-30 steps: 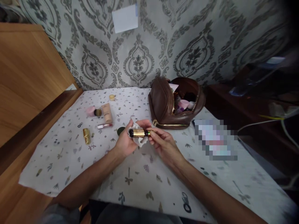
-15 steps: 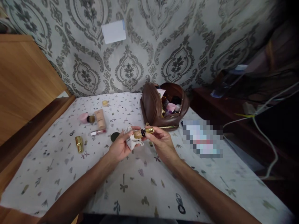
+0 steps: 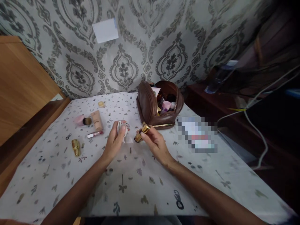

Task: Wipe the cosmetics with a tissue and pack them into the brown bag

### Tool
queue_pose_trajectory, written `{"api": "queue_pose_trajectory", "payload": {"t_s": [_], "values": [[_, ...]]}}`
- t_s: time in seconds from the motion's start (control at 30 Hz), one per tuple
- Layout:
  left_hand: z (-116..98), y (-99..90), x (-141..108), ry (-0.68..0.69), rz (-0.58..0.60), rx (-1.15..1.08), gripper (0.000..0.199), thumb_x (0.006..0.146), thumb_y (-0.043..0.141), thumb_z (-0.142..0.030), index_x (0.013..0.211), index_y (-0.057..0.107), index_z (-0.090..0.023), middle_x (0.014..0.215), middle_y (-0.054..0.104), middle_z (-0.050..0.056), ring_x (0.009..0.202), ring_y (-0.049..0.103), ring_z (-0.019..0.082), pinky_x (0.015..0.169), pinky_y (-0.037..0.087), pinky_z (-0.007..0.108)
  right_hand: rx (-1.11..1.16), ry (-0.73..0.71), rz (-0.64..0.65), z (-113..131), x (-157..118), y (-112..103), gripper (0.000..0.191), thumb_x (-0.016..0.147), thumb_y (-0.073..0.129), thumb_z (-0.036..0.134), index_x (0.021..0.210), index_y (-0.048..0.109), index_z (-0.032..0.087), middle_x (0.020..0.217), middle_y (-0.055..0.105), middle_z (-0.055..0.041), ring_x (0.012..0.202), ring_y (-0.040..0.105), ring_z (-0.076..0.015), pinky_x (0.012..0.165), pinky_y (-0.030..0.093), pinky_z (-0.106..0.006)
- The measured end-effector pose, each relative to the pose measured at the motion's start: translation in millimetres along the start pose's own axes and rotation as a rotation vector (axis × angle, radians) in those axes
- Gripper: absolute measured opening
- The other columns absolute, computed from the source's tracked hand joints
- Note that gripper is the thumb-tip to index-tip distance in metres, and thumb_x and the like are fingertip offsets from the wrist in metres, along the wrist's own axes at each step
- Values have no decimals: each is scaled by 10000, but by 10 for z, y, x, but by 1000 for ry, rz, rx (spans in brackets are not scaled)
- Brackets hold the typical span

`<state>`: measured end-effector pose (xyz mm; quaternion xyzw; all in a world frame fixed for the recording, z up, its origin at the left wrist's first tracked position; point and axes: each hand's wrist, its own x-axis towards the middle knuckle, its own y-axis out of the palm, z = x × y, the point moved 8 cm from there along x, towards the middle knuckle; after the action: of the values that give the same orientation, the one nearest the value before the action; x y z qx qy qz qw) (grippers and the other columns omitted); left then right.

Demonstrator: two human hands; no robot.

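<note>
My left hand (image 3: 112,145) is closed around a crumpled white tissue (image 3: 127,138) above the table. Just right of it, my right hand (image 3: 157,144) grips a gold lipstick tube (image 3: 138,137) with a dark band, held tilted between thumb and fingers. A gap separates the tube from the tissue. Behind my right hand stands an open brown makeup bag (image 3: 150,104), filled with several cosmetics. Left of my hands lie a lip gloss (image 3: 95,134), a beige cosmetic tube (image 3: 96,119), a pink-handled makeup brush (image 3: 81,120) and a second gold tube (image 3: 75,147).
A small yellowish round item (image 3: 101,104) lies on the patterned tablecloth (image 3: 131,193) near the wall. To the bag's right is a pixelated flat object (image 3: 199,134). A wooden cabinet (image 3: 25,65) borders the left; a plastic bottle (image 3: 219,78) and white cables (image 3: 262,140) are at right.
My hands have moved apart: the tissue was wrapped against the lipstick tube and is now clear of it, in my left hand. The view has shifted slightly to the right.
</note>
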<state>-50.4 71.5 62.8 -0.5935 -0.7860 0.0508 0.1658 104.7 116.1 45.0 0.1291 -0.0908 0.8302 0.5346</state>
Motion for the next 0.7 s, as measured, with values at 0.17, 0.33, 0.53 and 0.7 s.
{"api": "queue_pose_trajectory", "payload": {"t_s": [0.17, 0.33, 0.53, 0.7], "values": [[-484, 264, -222, 560, 136, 369, 310, 993, 424, -341, 1245, 578, -246, 1242, 559, 118, 1203, 509, 265, 1039, 418, 431, -209, -67, 167, 35, -74, 169, 213, 858, 620, 371, 733, 586, 202, 668, 597, 2, 629, 529, -152, 604, 434, -277], [-420, 431, -157, 391, 292, 277, 336, 1017, 359, -320, 1216, 615, -236, 1108, 634, 99, 1060, 590, 239, 920, 477, 371, -67, -46, 269, 54, -92, 193, 156, 830, 627, 312, 727, 606, 196, 676, 619, 10, 625, 537, -143, 597, 439, -271], [-523, 484, 210, 224, 300, 261, 371, 1021, 336, -373, 1289, 566, -259, 1034, 681, 55, 929, 638, 217, 815, 491, 320, 68, 48, 358, 261, -132, -191, 175, 900, 615, 356, 883, 673, 192, 820, 677, -23, 790, 631, -169, 766, 507, -331], [-883, 868, 532, 545, 371, 768, 454, 977, 366, -268, 1413, 490, -270, 886, 676, 58, 679, 607, 196, 638, 468, 299, 10, 62, 189, 388, -136, -914, 189, 889, 641, 365, 992, 712, 223, 973, 673, -72, 896, 651, -209, 781, 543, -357]]}}
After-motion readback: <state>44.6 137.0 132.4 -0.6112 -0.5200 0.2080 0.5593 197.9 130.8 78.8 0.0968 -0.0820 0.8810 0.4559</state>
